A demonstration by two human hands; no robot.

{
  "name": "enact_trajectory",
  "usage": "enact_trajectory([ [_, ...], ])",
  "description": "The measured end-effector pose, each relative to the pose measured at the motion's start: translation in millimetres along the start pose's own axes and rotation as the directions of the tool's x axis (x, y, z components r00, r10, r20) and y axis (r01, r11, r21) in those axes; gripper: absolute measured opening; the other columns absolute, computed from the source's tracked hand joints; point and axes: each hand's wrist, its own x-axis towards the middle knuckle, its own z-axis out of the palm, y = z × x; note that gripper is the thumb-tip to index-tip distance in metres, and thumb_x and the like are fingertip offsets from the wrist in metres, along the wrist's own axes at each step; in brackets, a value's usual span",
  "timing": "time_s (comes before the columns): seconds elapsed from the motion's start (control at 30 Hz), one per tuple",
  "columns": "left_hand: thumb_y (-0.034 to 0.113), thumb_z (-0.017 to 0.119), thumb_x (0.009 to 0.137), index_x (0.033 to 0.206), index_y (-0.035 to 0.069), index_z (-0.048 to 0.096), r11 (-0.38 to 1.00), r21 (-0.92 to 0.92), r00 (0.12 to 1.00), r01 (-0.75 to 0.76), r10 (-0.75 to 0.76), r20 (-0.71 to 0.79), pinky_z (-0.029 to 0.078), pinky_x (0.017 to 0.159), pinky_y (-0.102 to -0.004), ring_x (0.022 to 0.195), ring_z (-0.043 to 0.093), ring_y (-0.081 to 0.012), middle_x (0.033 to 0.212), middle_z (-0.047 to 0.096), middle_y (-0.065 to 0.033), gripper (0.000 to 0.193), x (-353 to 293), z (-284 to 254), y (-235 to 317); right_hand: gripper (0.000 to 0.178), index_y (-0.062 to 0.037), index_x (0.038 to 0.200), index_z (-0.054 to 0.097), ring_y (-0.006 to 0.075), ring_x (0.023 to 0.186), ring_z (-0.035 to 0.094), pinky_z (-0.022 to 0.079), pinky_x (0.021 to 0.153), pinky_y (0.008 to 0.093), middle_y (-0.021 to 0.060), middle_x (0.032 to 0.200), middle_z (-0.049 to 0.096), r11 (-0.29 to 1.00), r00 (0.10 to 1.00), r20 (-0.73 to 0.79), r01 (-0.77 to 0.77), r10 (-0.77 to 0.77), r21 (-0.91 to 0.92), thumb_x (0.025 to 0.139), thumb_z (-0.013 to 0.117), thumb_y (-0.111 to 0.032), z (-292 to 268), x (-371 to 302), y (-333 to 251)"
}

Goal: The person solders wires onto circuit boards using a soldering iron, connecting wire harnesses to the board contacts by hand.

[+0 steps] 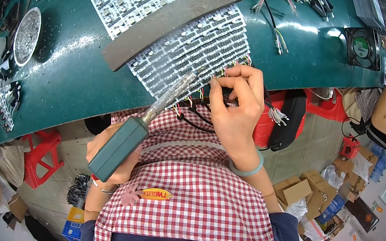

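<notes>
My left hand (126, 166) is wrapped round the green, boxy handle of a soldering iron (120, 147). Its metal barrel slants up and right, and the tip meets the lower part of a stack of white circuit board panels (185, 43). Beside that tip, my right hand (238, 105) is closed in a pinch at the panels' near right edge. Thin coloured wires (201, 93) stick out along this edge, and black cables (197, 124) hang from it over my apron. Whatever sits between the right fingertips is too small to make out.
A dark curved bar (173, 24) lies across the panels on the green table (70, 96). A metal bowl (27, 36) stands left; loose cables (275, 12) and a fan (362, 48) lie right. Red stools (43, 160) stand below. Other people sit at both sides.
</notes>
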Motion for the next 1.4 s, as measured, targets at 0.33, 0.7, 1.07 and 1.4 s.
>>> enact_trajectory([
  [0.33, 0.007, 0.083, 0.072, 0.104, 0.001, 0.066, 0.999, 0.031, 1.0, 0.01, -0.01, -0.011, 0.047, 0.073, -0.0345, 0.084, 0.06, -0.0225, 0.098, 0.063, -0.0105, 0.036, 0.0, 1.6, -0.4, 0.008, 0.0017, 0.081, 0.064, 0.0176, 0.085, 0.054, 0.045, 0.067, 0.0285, 0.0088, 0.099, 0.054, 0.975, 0.99, -0.005, -0.138, 0.141, 0.173, 0.077, 0.071, 0.004, -0.3, -7.0, 0.8],
  [0.7, 0.006, 0.082, 0.07, 0.101, -0.001, 0.067, 0.999, 0.037, 1.0, -0.025, 0.025, 0.01, 0.047, 0.074, -0.0347, 0.084, 0.06, -0.0239, 0.099, 0.063, -0.0119, 0.036, 2.9, 2.5, 0.9, 0.009, 0.0008, 0.076, 0.059, 0.0258, 0.09, 0.051, 0.042, 0.078, 0.0352, 0.0106, 0.094, 0.051, 0.997, 0.999, -0.001, -0.042, 0.042, 0.069, 0.073, 0.067, 0.003, 5.2, -4.1, 0.4],
  [1.07, 0.004, 0.072, 0.072, 0.097, -0.004, 0.066, 0.996, -0.053, 0.996, 0.069, -0.066, 0.06, 0.046, 0.061, -0.0287, 0.067, 0.059, -0.0165, 0.083, 0.065, -0.01, 0.027, 8.2, 2.7, 2.6, 0.013, 0.0008, 0.073, 0.055, 0.0282, 0.086, 0.05, 0.042, 0.073, 0.0372, 0.0117, 0.092, 0.051, 0.995, 0.997, -0.031, 0.063, -0.066, -0.075, 0.066, 0.065, 0.006, 10.6, 2.0, 0.2],
  [1.4, 0.006, 0.072, 0.068, 0.093, -0.006, 0.068, 0.996, -0.074, 0.998, 0.045, -0.041, 0.057, 0.048, 0.061, -0.0284, 0.065, 0.061, -0.0192, 0.082, 0.066, -0.0131, 0.028, 19.0, 4.6, 5.3, 0.017, 0.0, 0.072, 0.052, 0.0289, 0.083, 0.05, 0.042, 0.068, 0.0376, 0.0118, 0.091, 0.051, 0.983, 0.992, 0.001, 0.128, -0.129, -0.133, 0.064, 0.065, 0.008, 8.1, 5.8, 0.8],
])
